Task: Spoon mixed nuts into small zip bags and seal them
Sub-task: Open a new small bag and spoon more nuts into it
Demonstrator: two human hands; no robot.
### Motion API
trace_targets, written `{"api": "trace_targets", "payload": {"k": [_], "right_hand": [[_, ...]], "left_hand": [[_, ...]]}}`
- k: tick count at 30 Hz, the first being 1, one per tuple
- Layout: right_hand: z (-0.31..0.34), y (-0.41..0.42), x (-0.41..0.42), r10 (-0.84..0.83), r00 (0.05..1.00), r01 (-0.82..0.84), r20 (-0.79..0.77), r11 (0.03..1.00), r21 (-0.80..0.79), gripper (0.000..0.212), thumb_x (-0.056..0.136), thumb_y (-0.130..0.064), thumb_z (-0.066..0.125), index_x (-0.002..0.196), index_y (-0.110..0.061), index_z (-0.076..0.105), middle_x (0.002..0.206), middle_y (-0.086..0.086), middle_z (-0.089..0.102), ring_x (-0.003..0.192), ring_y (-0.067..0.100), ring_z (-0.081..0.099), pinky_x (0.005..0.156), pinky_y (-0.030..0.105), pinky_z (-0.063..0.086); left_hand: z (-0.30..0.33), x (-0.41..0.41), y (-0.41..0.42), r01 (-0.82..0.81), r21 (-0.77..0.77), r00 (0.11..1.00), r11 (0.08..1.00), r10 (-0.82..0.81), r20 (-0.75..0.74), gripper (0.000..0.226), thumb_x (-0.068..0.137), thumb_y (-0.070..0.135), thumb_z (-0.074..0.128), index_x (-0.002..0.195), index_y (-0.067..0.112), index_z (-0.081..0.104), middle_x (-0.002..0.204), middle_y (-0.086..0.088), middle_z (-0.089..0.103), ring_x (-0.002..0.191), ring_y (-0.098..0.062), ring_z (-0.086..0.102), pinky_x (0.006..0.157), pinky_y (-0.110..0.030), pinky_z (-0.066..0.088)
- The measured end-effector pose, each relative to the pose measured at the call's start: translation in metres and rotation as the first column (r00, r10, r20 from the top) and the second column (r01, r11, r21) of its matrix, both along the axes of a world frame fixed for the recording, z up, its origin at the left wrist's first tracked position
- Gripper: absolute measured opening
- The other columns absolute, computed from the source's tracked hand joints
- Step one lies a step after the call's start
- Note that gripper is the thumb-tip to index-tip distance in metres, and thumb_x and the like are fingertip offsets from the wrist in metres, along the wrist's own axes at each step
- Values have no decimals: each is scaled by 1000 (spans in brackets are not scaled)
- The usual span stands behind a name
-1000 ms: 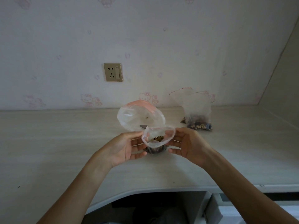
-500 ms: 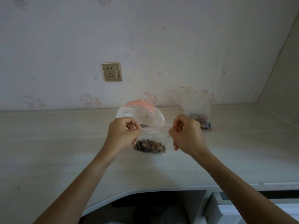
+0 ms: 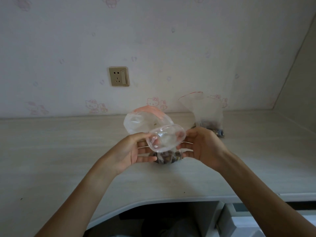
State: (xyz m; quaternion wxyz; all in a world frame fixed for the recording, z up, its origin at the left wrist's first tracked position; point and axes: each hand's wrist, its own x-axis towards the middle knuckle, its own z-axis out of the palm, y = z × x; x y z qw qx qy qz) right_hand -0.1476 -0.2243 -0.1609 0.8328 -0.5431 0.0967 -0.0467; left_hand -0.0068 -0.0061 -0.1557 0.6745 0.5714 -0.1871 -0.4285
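The small zip bag (image 3: 166,140) of nuts is held mouth-agape by both hands' fingers (image 3: 147,149) above the table (image 3: 51,159); sealing is pending, so the lips must be pressed together.

Clear small zip bag (image 3: 165,139) of brown nuts (image 3: 166,155); pink-rimmed clear big bag (image 3: 143,119); pale wood-grain desk (image 3: 51,151); pink-cat-patterned wallpaper (image 3: 153,40).
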Motion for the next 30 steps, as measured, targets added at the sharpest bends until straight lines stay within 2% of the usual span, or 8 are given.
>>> {"api": "trace_targets", "payload": {"k": [6, 12, 15, 18, 21, 23, 27, 30], "right_hand": [[-2, -2, 0, -12, 993, -2, 117, 992, 122, 21, 88, -19, 70, 103, -7, 77, 90, 8, 66, 83, 20, 70, 69, 33, 60], [15, 10, 4, -226, 964, 252, 142, 945, -208, 4, 88, 0, 73, 88, -1, 69, 76, 14, 66, 64, 22, 68, 59, 34, 60], [21, 21, 3, -396, 840, 539, 371, 537, -649, 20, 82, 11, 65, 75, -5, 56, 60, 8, 57, 46, 24, 58, 46, 35, 54], [24, 31, 3, -265, 784, 582, 562, -1, -813, 29, 75, 11, 58, 70, -14, 44, 53, -3, 46, 45, 20, 43, 42, 37, 38], [27, 27, 3, -380, 794, 543, 475, 90, -835, 22, 82, 0, 58, 80, -18, 46, 54, -2, 53, 43, 18, 49, 39, 34, 41], [30, 22, 2, -451, 835, 490, 316, 346, -800, 8, 88, -11, 59, 87, -15, 52, 56, 3, 61, 39, 20, 57, 38, 34, 50], [31, 10, 3, -398, 915, 366, 65, 753, -548, 17, 94, -13, 56, 88, 1, 65, 57, 7, 58, 48, 26, 64, 51, 40, 60], [31, 4, 5, -316, 948, 283, -34, 890, -358, 15, 92, -14, 59, 86, -3, 68, 61, 8, 56, 52, 28, 63, 55, 38, 57]], "left_hand": [[-5, 7, 7, 4, -168, 998, 986, -14, -62, 25, 89, 26, 76, 110, 13, 81, 112, -6, 76, 95, -18, 77, 70, -33, 64], [17, -1, -4, -172, -37, 948, 984, 176, 266, 24, 71, 37, 88, 85, 19, 83, 79, -3, 76, 70, -13, 74, 57, -26, 59], [23, -4, -11, -433, -50, 710, 900, 375, 596, 11, 81, 10, 85, 76, 14, 76, 55, 2, 66, 59, -17, 75, 49, -25, 53], [27, -7, -14, -525, -131, 242, 841, 295, 924, 23, 80, 3, 72, 71, 22, 63, 44, 6, 57, 51, -13, 71, 56, -26, 48], [31, -8, -15, -591, -44, 21, 806, 69, 997, 16, 82, 18, 67, 76, 26, 55, 60, 10, 62, 65, -14, 63, 62, -32, 43], [33, -7, -18, -614, 75, 153, 786, 26, 988, 12, 86, 27, 63, 77, 23, 57, 68, 8, 65, 67, -17, 64, 64, -34, 50], [34, -10, -23, -341, 158, 803, 927, 200, 561, 22, 95, 19, 63, 78, 7, 65, 73, -6, 67, 64, -20, 74, 62, -46, 65], [36, -6, -20, -179, 111, 946, 978, 140, 291, 15, 90, 24, 71, 83, 10, 70, 82, -5, 70, 78, -20, 76, 67, -44, 64]]}}
